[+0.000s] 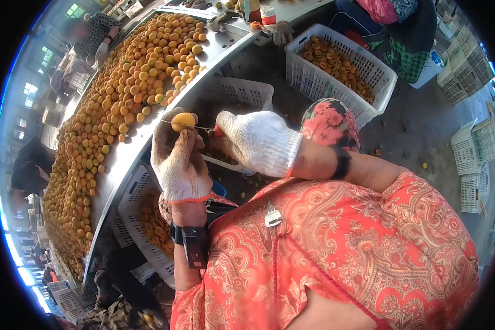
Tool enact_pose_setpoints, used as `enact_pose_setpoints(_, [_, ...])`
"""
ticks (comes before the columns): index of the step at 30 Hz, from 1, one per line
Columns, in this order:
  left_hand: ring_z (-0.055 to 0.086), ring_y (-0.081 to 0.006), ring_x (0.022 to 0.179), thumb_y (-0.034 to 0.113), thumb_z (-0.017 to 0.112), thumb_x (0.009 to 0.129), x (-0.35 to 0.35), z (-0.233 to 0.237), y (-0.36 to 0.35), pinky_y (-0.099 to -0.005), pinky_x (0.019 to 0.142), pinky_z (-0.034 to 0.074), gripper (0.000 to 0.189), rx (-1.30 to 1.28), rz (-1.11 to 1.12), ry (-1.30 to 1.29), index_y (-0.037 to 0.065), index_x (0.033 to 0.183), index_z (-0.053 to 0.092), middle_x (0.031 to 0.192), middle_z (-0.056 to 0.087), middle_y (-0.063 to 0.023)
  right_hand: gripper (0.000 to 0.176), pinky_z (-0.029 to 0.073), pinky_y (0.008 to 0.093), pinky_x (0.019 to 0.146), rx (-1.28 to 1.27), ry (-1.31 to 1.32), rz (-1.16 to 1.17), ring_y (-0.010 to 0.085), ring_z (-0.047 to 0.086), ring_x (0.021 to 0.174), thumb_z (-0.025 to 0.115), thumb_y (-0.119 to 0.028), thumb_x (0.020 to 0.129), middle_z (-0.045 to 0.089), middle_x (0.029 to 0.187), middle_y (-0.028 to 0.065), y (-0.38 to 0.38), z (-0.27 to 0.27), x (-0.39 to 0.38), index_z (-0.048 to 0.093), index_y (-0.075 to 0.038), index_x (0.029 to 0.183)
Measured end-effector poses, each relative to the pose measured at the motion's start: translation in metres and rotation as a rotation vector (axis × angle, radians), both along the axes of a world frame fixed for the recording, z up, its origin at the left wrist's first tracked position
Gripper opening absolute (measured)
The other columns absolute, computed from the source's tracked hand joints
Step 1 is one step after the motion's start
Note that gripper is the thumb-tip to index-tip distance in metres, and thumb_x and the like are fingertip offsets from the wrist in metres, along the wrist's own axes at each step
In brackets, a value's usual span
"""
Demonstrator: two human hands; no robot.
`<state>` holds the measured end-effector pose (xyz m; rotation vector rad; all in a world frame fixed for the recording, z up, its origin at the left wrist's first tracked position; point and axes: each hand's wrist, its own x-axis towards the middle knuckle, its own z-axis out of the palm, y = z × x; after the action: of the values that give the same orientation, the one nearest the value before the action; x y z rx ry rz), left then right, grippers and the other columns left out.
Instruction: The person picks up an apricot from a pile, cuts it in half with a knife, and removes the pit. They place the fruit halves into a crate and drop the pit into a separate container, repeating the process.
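My left hand (176, 162), in a worn white knit glove, grips a yellow-orange apricot (183, 118) between thumb and fingers. In my gloved right hand (261, 140) is a small knife (219, 131) with a red handle, its fingers curled round it. The thin blade lies across the lower side of the apricot and points left. Both hands are close together in front of my body, just off the edge of the metal table. Below them stands a white plastic crate (242, 87), partly hidden by the hands.
A large heap of apricots (143, 77) covers much of the metal table (115, 159). Crates of cut apricots stand at the upper right (335, 82) and lower left (132, 201). A person's sleeve (96, 36) shows across the table. Stacked crates (465, 66) line the right side.
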<state>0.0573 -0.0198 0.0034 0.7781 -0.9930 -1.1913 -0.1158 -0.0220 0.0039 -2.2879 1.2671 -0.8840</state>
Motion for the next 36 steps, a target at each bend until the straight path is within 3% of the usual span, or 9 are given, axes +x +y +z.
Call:
enact_pose_setpoints(5, [0.057,-0.0125,0.084,0.009,0.063,0.093,-0.001,0.007,0.003,-0.0239,0.077,0.045,0.039,0.016,0.012,-0.027,-0.003,0.129,0.054,0.110,0.064,-0.0118,0.024,0.054,0.0445,0.056,-0.097,0.113,-0.029,0.0338,0.070,0.064,0.059,-0.027,0.093,0.067,0.067,0.0161,0.001,0.010,-0.002,0.059,-0.004,0.097])
enact_pose_setpoints(10, [0.059,-0.0146,0.092,0.009,0.062,0.094,-0.005,0.013,0.006,-0.0250,0.083,0.046,0.040,0.020,-0.021,0.029,-0.003,0.130,0.053,0.112,0.063,-0.0127,0.025,0.054,0.0459,0.059,-0.041,0.085,0.001,0.0353,0.070,0.068,0.060,-0.028,0.094,0.067,0.069,0.0172,0.005,0.022,-0.005,0.060,-0.003,0.097])
enact_pose_setpoints(12, [0.058,-0.0139,0.081,-0.002,0.064,0.088,-0.007,0.014,0.006,-0.0251,0.070,0.047,0.034,0.042,0.000,0.140,-0.002,0.122,0.059,0.106,0.065,-0.0110,0.026,0.054,0.0463,0.061,-0.007,0.063,0.019,0.0361,0.069,0.069,0.060,-0.028,0.094,0.067,0.070,0.0178,0.007,0.026,-0.007,0.060,-0.002,0.097])
enact_pose_setpoints(16, [0.059,-0.0144,0.081,0.002,0.066,0.089,0.002,0.006,0.003,-0.0254,0.069,0.046,0.033,0.030,-0.015,0.168,-0.003,0.121,0.059,0.106,0.065,-0.0121,0.025,0.052,0.0446,0.064,0.093,-0.064,0.083,0.0402,0.068,0.080,0.063,-0.024,0.095,0.067,0.080,0.0215,0.009,0.035,-0.010,0.055,0.000,0.100])
enact_pose_setpoints(18, [0.057,-0.0150,0.094,0.013,0.065,0.093,0.011,-0.005,0.000,-0.0292,0.089,0.046,0.037,-0.020,-0.097,0.146,-0.003,0.125,0.056,0.111,0.063,-0.0134,0.024,0.052,0.0446,0.063,0.062,-0.159,0.077,0.0409,0.067,0.080,0.064,-0.023,0.095,0.067,0.082,0.0227,0.009,0.032,-0.010,0.056,-0.001,0.101])
enact_pose_setpoints(25, [0.056,-0.0146,0.090,0.014,0.066,0.093,0.009,0.001,-0.001,-0.0291,0.087,0.045,0.037,-0.003,-0.161,0.231,-0.001,0.125,0.057,0.111,0.064,-0.0129,0.025,0.050,0.0469,0.060,0.050,-0.107,0.070,0.0423,0.066,0.076,0.065,-0.025,0.094,0.065,0.078,0.0227,0.002,0.019,-0.004,0.056,-0.002,0.100])
enact_pose_setpoints(30, [0.060,-0.0166,0.097,0.015,0.067,0.093,0.010,0.000,0.000,-0.0294,0.089,0.046,0.038,0.058,-0.143,0.262,-0.001,0.126,0.058,0.111,0.065,-0.0122,0.031,0.053,0.0497,0.064,0.043,-0.095,0.076,0.0418,0.067,0.076,0.061,-0.033,0.095,0.067,0.076,0.0216,-0.002,0.009,-0.001,0.059,-0.003,0.098])
enact_pose_setpoints(36, [0.061,-0.0211,0.103,0.014,0.067,0.093,0.008,0.002,0.003,-0.0322,0.092,0.048,0.037,0.028,-0.137,0.344,-0.001,0.126,0.058,0.111,0.065,-0.0115,0.030,0.053,0.0497,0.065,0.027,-0.124,0.081,0.0423,0.067,0.076,0.060,-0.032,0.096,0.067,0.079,0.0226,-0.002,-0.001,0.010,0.059,-0.002,0.098])
